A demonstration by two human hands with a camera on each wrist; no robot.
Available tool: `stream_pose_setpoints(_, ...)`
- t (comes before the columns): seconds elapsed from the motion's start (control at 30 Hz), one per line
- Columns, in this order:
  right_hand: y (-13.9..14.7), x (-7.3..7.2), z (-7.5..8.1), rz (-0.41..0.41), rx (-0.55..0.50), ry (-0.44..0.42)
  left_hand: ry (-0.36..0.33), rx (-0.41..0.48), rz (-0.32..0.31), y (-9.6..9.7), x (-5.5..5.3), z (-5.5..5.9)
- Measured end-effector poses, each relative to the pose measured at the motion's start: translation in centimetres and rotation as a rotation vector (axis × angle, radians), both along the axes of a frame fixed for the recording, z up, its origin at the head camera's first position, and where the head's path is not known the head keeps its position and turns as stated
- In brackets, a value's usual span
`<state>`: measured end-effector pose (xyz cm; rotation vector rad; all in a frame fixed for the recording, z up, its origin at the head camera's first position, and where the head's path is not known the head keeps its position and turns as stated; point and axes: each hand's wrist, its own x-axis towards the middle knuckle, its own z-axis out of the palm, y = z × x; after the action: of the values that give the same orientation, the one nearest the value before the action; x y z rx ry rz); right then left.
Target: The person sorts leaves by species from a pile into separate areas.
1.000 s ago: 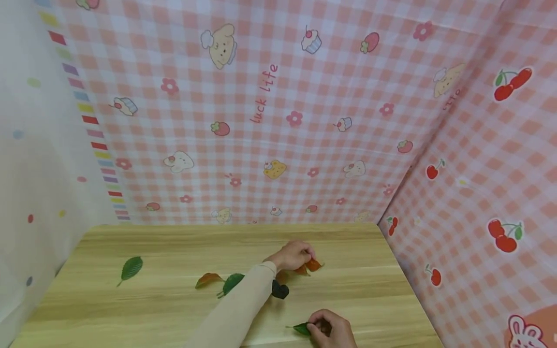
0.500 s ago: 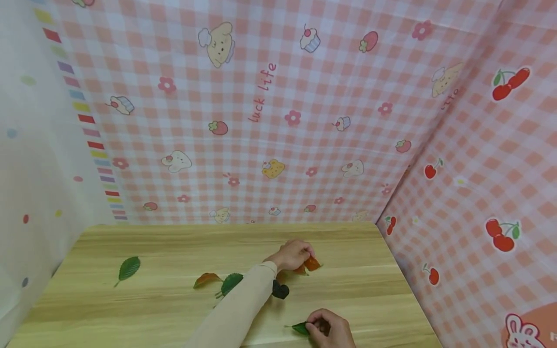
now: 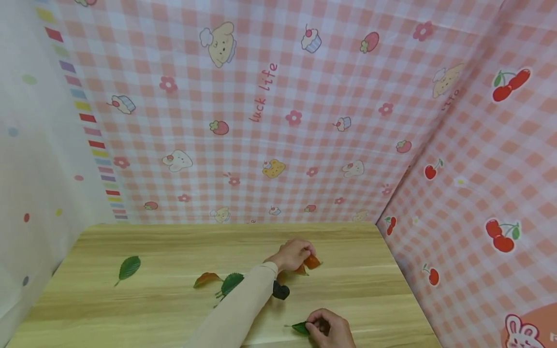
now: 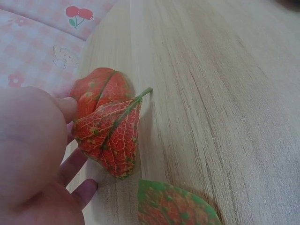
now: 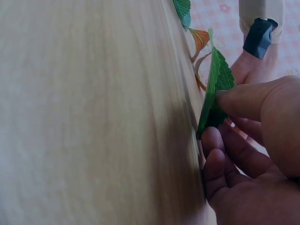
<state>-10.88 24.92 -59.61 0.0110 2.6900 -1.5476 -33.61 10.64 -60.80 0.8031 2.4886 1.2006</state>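
My left hand reaches over the tabletop and pinches a red leaf with green flecks between thumb and fingers. A second red leaf, pale-veined with a short green stem, overlaps it in the left wrist view. A red-and-green leaf lies close below them on the wood. Nearer the front, my right hand pinches a green leaf by thumb and fingertips. That leaf is folded along its midrib, its edge toothed, and its stem points left in the head view.
A green leaf lies alone at left on the wooden table. An orange-red leaf and another green leaf lie beside the left sleeve. Checked cloth hangs behind the table.
Both hands stay in place with their leaves. Only the head view has shifted very slightly.
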Motion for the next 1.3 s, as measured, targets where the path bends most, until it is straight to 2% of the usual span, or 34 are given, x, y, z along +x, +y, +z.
stream_pose_setpoints(0.13,0.0,0.0,0.0,-0.001,-0.002,0.001,0.029,0.003,-0.01,-0.1,-0.5,-0.9)
stream_pose_setpoints(0.33,0.0,0.0,-0.1,0.006,-0.007,0.003,0.057,0.021,-0.016,-0.4,-0.9,-1.4)
stream_pose_setpoints(0.4,0.0,0.0,-0.1,0.009,-0.01,0.0,0.062,0.03,-0.016,-0.8,-0.5,-0.5)
stream_pose_setpoints(0.43,0.0,0.0,0.0,0.01,-0.011,-0.002,0.093,0.042,-0.023,-0.9,-0.7,-0.8)
stream_pose_setpoints(0.5,0.0,0.0,-0.1,0.009,-0.008,-0.002,0.068,0.067,-0.026,-1.4,0.1,0.7)
stream_pose_setpoints(0.57,0.0,0.0,-0.1,0.004,-0.002,0.001,0.029,0.095,-0.024,-2.0,1.1,2.7)
stream_pose_setpoints(0.63,0.0,-0.1,-0.1,0.0,0.005,0.005,0.01,0.113,-0.016,-2.4,1.8,3.8)
stream_pose_setpoints(0.67,0.0,-0.1,-0.1,-0.002,0.011,0.009,-0.024,0.117,-0.005,-2.7,2.6,5.2)
stream_pose_setpoints(0.7,0.0,-0.1,-0.1,-0.003,0.015,0.013,-0.023,0.117,0.001,-2.8,2.8,5.5)
stream_pose_setpoints(0.8,0.0,-0.1,-0.1,-0.005,0.017,0.023,-0.017,0.125,0.007,-3.4,3.4,6.1)
stream_pose_setpoints(1.0,-0.3,-0.2,0.1,-0.008,-0.003,0.032,-0.023,0.167,0.015,-5.3,4.1,6.5)
stream_pose_setpoints(1.3,-0.8,-0.2,0.0,-0.019,-0.08,0.086,0.1,0.185,0.041,-8.3,5.2,6.7)
